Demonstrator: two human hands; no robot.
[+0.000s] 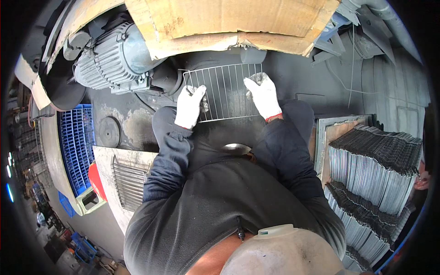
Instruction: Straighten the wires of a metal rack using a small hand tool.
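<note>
Between my two hands is a rectangular wire rack (pixel 223 94) with thin parallel bars, held above my lap in front of a grey machine surface. My left hand (pixel 190 105), in a white glove with dark-stained fingers, is closed on the rack's left end. On its right end, my right hand (pixel 263 95), in a matching glove with a red cuff edge, grips the frame with the thumb on top. The fingertips behind the bars show only in part. Beyond the rack's far edge sits a small grey block (pixel 253 56).
A large cardboard sheet (pixel 233 23) hangs over the far side. A grey electric motor (pixel 112 57) stands at the far left. Tall stacks of wire racks (pixel 373 160) are on my right. Several more racks (pixel 128 183) lie on a board at my left, near a blue plastic crate (pixel 77 142).
</note>
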